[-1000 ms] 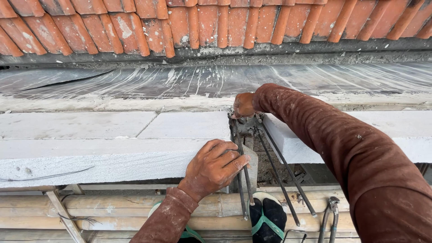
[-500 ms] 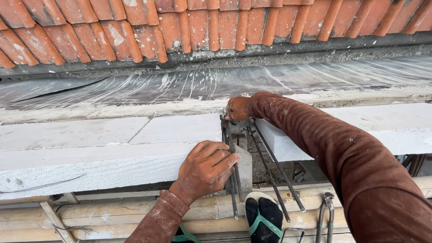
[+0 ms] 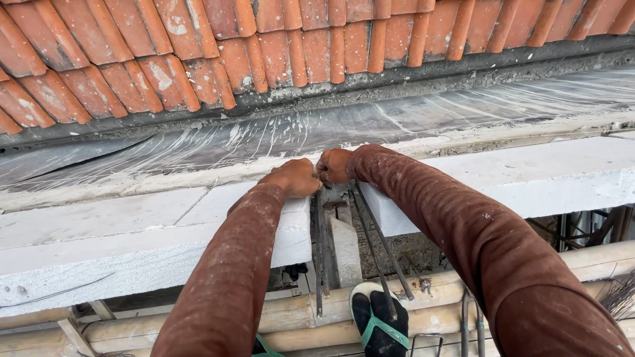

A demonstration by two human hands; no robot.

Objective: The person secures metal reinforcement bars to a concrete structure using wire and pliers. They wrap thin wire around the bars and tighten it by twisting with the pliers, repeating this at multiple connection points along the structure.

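At the bottom of the frame, below our fingers, our foot in a black sandal with a green strap [image 3: 380,324] rests on a bamboo scaffold pole [image 3: 595,261], one of several running side to side beneath the wall. A loose bundle of thin wire [image 3: 622,297] shows at the right edge, well apart from our hands.

Our two brown sleeves rise from there toward the middle. Between them, just below our fingers, a cluster of upright steel reinforcing bars [image 3: 319,251] stands in the gap between two white blocks: the left white block [image 3: 132,244] lies to the left of our fingers and the right white block [image 3: 529,175] to the right. Two more thin bars [image 3: 377,244] slant down and to the right from our right hand.

At the top of the bars our hands meet. Our left hand [image 3: 294,177] sits knuckles up on the inner corner of the left block, its fingers curled down together over the tops of the bars; whether they pinch anything we cannot tell, since the fingertips are hidden. Our right hand [image 3: 334,165] touches it, fingers bunched into a closed grip at the tops of the bars.

Beyond our fingers runs a grey, streaked gutter channel [image 3: 397,122], and past it a slope of orange clay roof tiles [image 3: 264,39].
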